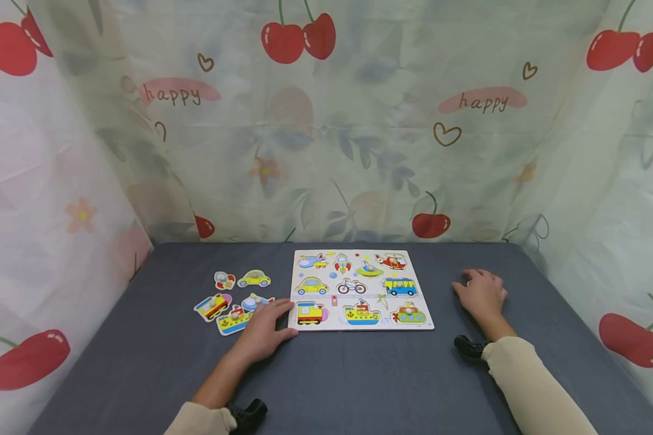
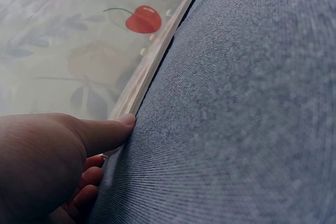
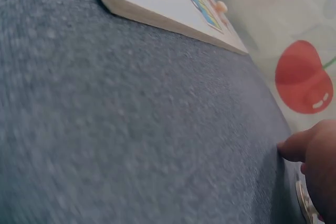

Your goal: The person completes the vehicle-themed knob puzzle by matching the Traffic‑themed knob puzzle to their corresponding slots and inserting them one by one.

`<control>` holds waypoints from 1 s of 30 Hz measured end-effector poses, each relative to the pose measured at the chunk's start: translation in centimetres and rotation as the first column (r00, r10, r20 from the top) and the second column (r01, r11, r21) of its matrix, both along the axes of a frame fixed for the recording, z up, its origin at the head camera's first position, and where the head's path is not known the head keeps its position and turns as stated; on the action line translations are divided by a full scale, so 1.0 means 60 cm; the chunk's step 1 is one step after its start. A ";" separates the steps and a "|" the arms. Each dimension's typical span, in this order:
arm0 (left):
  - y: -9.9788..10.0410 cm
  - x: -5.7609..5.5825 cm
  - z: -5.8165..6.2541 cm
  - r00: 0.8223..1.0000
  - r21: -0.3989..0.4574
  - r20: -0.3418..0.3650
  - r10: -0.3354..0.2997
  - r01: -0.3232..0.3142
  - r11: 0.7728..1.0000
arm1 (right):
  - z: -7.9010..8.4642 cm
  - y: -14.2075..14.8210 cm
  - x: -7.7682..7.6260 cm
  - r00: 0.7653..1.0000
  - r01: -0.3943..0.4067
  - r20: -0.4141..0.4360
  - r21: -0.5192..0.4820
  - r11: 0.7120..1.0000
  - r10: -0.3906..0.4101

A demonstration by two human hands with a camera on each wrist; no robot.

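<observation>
The wooden puzzle board lies mid-table with vehicle pictures on it. My left hand grips its near left corner; in the left wrist view the thumb presses on the edge. Left of the board are loose puzzle pieces: a rocket, a car, a train, a boat and a plane partly behind my hand. My right hand rests on the table right of the board, fingers loosely bent. A thin light-edged piece shows beneath it in the right wrist view, mostly hidden.
Knobbed pieces such as the bus, helicopter and submarine sit in the board. Grey cloth covers the table. A cherry-printed curtain stands behind it and at both sides.
</observation>
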State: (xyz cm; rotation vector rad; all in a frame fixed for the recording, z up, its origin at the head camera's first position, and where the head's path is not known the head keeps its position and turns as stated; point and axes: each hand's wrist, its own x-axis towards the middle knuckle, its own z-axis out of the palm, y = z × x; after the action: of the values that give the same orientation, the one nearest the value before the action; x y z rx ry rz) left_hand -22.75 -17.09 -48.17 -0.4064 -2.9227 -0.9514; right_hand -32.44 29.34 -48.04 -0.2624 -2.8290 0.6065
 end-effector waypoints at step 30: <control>0.001 -0.001 -0.001 1.000 -0.005 0.008 0.010 -0.010 1.000 | -0.013 0.060 0.041 0.982 0.070 -0.168 -0.110 0.991 -0.089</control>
State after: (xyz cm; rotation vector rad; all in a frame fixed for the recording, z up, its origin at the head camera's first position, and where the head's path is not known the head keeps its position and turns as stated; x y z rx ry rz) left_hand -22.78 -17.05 -48.25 -0.3890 -2.9316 -0.9468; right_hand -29.97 32.92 -48.84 -0.3234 -2.6115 0.7234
